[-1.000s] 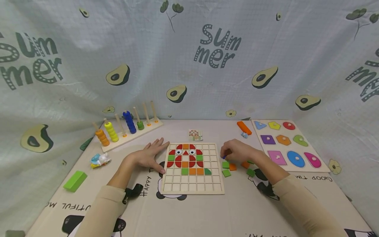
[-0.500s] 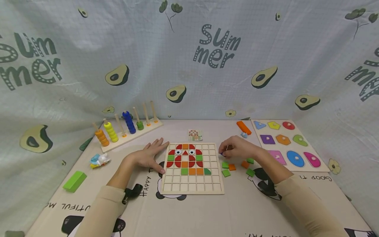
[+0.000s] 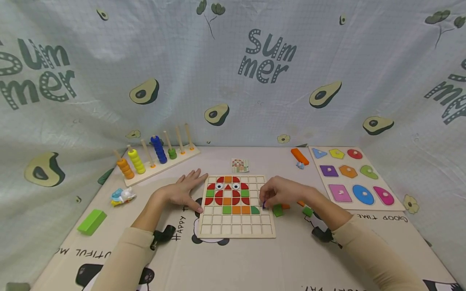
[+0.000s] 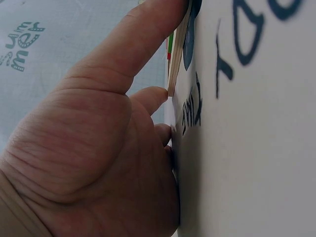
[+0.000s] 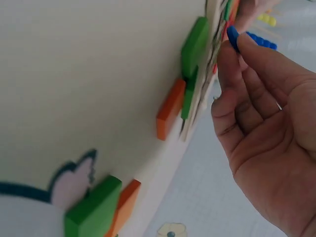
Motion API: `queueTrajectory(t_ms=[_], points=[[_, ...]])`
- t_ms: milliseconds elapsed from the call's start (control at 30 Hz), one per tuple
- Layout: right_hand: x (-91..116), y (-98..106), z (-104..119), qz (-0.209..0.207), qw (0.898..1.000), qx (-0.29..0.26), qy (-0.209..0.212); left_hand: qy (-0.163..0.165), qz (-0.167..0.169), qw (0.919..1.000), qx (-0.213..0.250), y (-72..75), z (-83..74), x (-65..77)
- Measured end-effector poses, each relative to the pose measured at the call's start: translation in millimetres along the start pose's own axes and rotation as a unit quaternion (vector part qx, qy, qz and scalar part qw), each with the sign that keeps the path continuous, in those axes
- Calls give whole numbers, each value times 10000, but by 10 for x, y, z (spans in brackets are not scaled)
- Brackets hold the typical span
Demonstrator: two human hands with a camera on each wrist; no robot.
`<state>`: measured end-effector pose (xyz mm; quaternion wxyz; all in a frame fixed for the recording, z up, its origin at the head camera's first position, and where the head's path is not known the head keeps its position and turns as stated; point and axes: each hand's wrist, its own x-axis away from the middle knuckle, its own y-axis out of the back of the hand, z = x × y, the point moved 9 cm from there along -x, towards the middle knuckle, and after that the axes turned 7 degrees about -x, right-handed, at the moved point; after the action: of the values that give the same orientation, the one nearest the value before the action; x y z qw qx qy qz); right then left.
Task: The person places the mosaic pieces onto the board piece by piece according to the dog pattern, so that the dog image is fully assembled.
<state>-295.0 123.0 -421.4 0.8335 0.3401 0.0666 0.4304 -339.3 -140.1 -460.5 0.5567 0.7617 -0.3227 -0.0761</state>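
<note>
My right hand (image 3: 282,190) pinches a small blue tile (image 5: 232,38) between thumb and forefinger, over the right side of the wooden grid board (image 3: 233,230). On the board, red, orange, green and eye tiles form an owl-like face (image 3: 228,192). Below the face runs a row with a green square, orange squares (image 3: 241,210) and a rounded green tile (image 3: 255,210), just left of the blue tile. My left hand (image 3: 183,192) lies with fingers spread at the board's left edge, its thumb and a fingertip touching that edge. In the left wrist view the palm (image 4: 94,143) shows beside the board's side.
Loose green tiles (image 3: 278,210) and orange tiles (image 5: 171,111) lie right of the board. A pattern card (image 3: 240,165) sits behind it. At the back left stands a peg stacker (image 3: 164,163); a shape puzzle (image 3: 347,178) lies right. A green block (image 3: 92,222) and an orange block (image 3: 300,157) also lie about.
My right hand has carried the blue tile from beside the board, left and nearer, to over its right columns. The left hand has stayed in place.
</note>
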Motion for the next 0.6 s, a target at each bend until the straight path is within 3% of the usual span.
queueTrajectory(t_ms=[200,600], points=[[-35,-125,-45,215,9997,-102,-86,1,9,10000,18,8,-4,7],[-39,-148,-25,229,9994,232,83,21,20,10000,11,8,-5,0]])
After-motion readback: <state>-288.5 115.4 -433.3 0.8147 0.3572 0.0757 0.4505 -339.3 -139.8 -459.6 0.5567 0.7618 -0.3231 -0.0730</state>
